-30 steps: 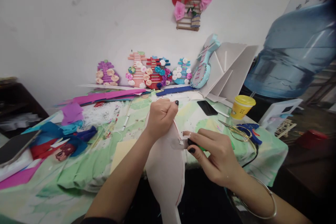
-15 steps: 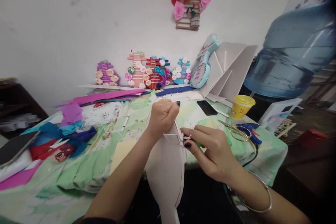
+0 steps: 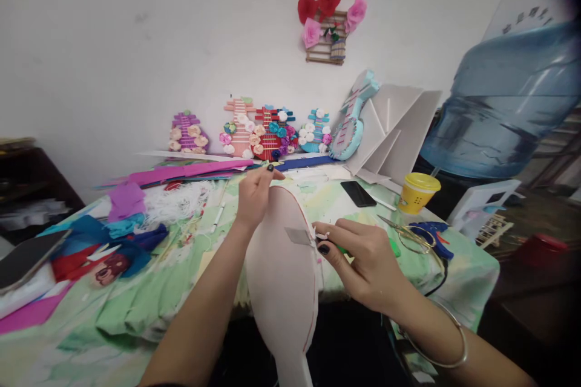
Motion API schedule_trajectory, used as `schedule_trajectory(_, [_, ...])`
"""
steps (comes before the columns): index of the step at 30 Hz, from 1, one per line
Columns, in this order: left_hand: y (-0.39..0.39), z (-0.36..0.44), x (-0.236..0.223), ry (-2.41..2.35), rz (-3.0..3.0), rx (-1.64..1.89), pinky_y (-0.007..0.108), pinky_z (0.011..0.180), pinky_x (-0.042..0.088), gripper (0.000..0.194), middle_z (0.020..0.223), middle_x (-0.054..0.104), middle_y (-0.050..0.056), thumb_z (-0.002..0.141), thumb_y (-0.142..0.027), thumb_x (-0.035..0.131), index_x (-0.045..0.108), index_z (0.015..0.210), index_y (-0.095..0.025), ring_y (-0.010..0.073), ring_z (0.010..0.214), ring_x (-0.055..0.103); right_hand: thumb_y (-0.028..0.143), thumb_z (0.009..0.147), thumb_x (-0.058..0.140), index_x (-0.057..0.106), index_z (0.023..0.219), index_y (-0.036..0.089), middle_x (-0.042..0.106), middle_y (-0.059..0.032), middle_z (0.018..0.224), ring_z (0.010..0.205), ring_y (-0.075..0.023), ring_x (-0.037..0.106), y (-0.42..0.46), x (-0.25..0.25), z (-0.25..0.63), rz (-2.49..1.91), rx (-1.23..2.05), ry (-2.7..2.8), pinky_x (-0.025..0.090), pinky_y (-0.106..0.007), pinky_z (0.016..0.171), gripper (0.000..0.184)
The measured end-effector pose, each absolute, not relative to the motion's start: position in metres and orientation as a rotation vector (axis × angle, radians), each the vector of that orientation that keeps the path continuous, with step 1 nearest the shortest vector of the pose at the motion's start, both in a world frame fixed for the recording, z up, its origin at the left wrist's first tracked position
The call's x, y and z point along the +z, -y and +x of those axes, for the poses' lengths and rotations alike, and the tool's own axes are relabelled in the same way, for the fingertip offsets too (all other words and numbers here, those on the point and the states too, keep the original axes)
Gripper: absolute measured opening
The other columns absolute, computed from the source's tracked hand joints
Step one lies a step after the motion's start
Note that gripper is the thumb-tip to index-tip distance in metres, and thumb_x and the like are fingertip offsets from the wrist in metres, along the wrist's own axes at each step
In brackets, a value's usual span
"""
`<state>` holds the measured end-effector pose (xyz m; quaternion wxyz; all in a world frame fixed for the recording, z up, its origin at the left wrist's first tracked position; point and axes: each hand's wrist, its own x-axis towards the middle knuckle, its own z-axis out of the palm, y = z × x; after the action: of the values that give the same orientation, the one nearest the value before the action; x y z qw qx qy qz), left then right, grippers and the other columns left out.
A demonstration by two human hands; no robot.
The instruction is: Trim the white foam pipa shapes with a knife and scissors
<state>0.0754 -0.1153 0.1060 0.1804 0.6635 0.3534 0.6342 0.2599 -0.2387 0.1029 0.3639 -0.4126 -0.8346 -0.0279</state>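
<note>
A white foam board (image 3: 281,290), cut in a rounded pipa-like shape with a narrow neck toward me, stands out over the table's near edge. A red line follows its right side. My left hand (image 3: 255,196) grips the board's far left edge; some of its fingers are hidden. In my right hand (image 3: 363,260) is a green utility knife (image 3: 394,247), pinched near its blade. The flat blade (image 3: 297,236) lies across the board's right edge, with ragged white foam scraps beside my fingertips.
Gold-handled scissors (image 3: 415,237), a blue glue gun (image 3: 436,240), a yellow cup (image 3: 418,193) and a phone (image 3: 358,193) lie to the right. Coloured fabric (image 3: 127,254) and white string (image 3: 181,201) cover the left. Decorated pipa shapes (image 3: 267,133) lean on the wall near a water bottle (image 3: 503,109).
My left hand has shifted left along the board's far edge, uncovering its rounded top. The blade has changed its angle at the right edge, and the view has tilted up slightly.
</note>
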Motion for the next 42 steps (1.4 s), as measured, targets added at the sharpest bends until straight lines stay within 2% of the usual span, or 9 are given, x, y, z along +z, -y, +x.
schedule_trajectory(3, [0.104, 0.074, 0.093, -1.157, 1.78, 1.641, 0.024, 0.048, 0.028, 0.045, 0.044, 0.036, -0.004, 0.082, -0.042, 0.043, 0.039, 0.044, -0.018, 0.0096, 0.046, 0.035, 0.028, 0.088, 0.038, 0.056, 0.111, 0.02, 0.05, -0.0017, 0.069, 0.061, -0.0142, 0.045, 0.24, 0.104, 0.26, -1.056, -0.031, 2.208, 0.03, -0.027, 0.056, 0.03])
schedule_trajectory(5, [0.103, 0.076, 0.088, -1.175, 1.755, 1.643, 0.025, 0.044, 0.021, 0.046, 0.043, 0.024, -0.005, 0.082, -0.04, 0.042, 0.029, 0.043, -0.02, 0.0084, 0.043, 0.024, 0.026, 0.088, 0.036, 0.053, 0.115, 0.018, 0.049, -0.0023, 0.071, 0.061, -0.0148, 0.045, 0.243, 0.104, 0.261, -1.027, -0.004, 2.239, 0.03, -0.028, 0.056, 0.033])
schedule_trajectory(7, [0.105, 0.078, 0.087, -1.163, 1.772, 1.656, 0.026, 0.045, 0.019, 0.043, 0.045, 0.021, -0.005, 0.082, -0.036, 0.042, 0.026, 0.045, -0.02, 0.0081, 0.045, 0.023, 0.024, 0.088, 0.036, 0.051, 0.117, 0.018, 0.048, -0.0025, 0.071, 0.061, -0.015, 0.043, 0.247, 0.104, 0.262, -1.007, -0.016, 2.245, 0.03, -0.028, 0.056, 0.034])
schedule_trajectory(14, [0.118, 0.082, 0.092, -1.136, 1.823, 1.642, 0.026, 0.048, 0.019, 0.038, 0.048, 0.02, -0.005, 0.081, -0.03, 0.039, 0.024, 0.047, -0.02, 0.0081, 0.047, 0.023, 0.022, 0.086, 0.038, 0.051, 0.116, 0.017, 0.045, -0.0023, 0.07, 0.06, -0.0154, 0.04, 0.253, 0.104, 0.261, -1.007, -0.149, 2.236, 0.026, -0.029, 0.055, 0.033])
schedule_trajectory(28, [0.118, 0.083, 0.093, -1.128, 1.829, 1.62, 0.028, 0.048, 0.019, 0.039, 0.047, 0.018, -0.005, 0.08, -0.033, 0.04, 0.024, 0.047, -0.021, 0.0098, 0.047, 0.023, 0.022, 0.085, 0.037, 0.053, 0.114, 0.018, 0.045, -0.0019, 0.07, 0.06, -0.0151, 0.042, 0.248, 0.11, 0.257, -1.032, -0.042, 2.255, 0.028, -0.029, 0.055, 0.033])
schedule_trajectory(35, [0.118, 0.079, 0.093, -1.061, 1.849, 1.606, 0.026, 0.048, 0.023, 0.034, 0.048, 0.023, -0.004, 0.079, -0.029, 0.038, 0.03, 0.047, -0.02, 0.0102, 0.049, 0.025, 0.023, 0.087, 0.038, 0.052, 0.115, 0.018, 0.044, -0.0011, 0.068, 0.059, -0.0145, 0.041, 0.249, 0.107, 0.264, -0.981, -0.015, 2.249, 0.027, -0.029, 0.054, 0.032])
schedule_trajectory(42, [0.119, 0.08, 0.092, -1.08, 1.837, 1.646, 0.027, 0.048, 0.02, 0.035, 0.048, 0.02, -0.004, 0.078, -0.027, 0.04, 0.026, 0.047, -0.02, 0.0095, 0.048, 0.023, 0.024, 0.087, 0.038, 0.052, 0.117, 0.018, 0.046, -0.0015, 0.069, 0.059, -0.0143, 0.042, 0.25, 0.101, 0.272, -0.991, -0.02, 2.229, 0.028, -0.028, 0.054, 0.034])
